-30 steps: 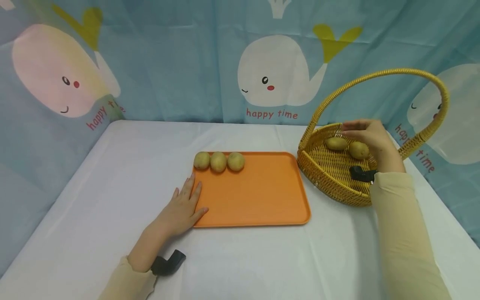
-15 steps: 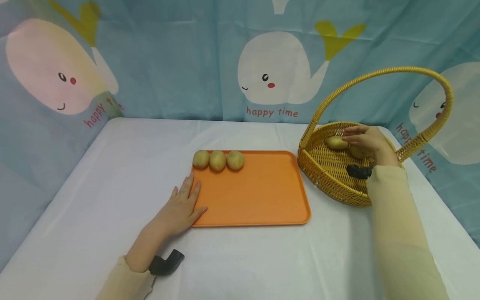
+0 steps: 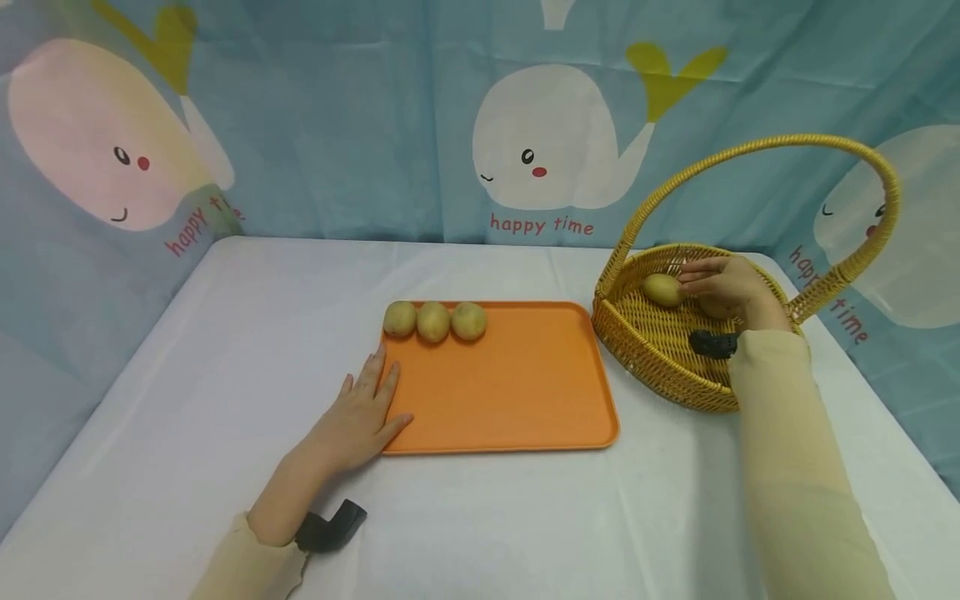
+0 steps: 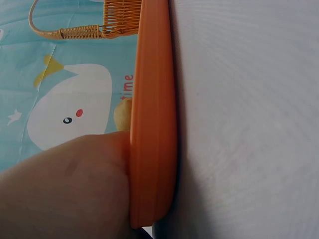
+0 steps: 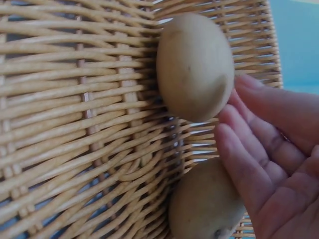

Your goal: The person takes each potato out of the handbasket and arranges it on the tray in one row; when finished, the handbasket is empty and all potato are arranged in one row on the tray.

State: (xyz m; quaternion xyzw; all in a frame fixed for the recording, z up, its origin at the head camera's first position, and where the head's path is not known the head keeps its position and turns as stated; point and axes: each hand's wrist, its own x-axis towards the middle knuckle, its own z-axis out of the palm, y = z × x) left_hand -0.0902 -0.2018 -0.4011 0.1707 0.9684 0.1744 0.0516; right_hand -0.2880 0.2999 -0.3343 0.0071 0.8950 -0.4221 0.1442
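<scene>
My left hand (image 3: 352, 429) rests with spread fingers on the left rim of an orange tray (image 3: 510, 392). In the left wrist view, part of that hand (image 4: 75, 179) lies against the tray's side (image 4: 154, 114). Three potatoes (image 3: 432, 322) sit in a row at the tray's far left corner. Inside the wicker basket (image 3: 652, 367), my right hand (image 3: 727, 283) reaches to one potato (image 3: 662, 289). The right wrist view has thumb and fingertips (image 5: 247, 82) right at this potato's (image 5: 194, 67) edge, not wrapped round it. A second potato (image 5: 207, 201) lies below the fingers, partly covered.
The basket's tall arched handle (image 3: 757, 143) rises over the right forearm. A white cloth (image 3: 480, 517) covers the table. Behind it hangs a blue curtain (image 3: 360, 125) with whale prints. Dark wrist-worn pieces show at the left wrist (image 3: 330, 529) and right wrist (image 3: 712, 343).
My right hand has lowered into the basket and shifted left, now at the farther potato, which has moved slightly left. My left hand stays on the tray.
</scene>
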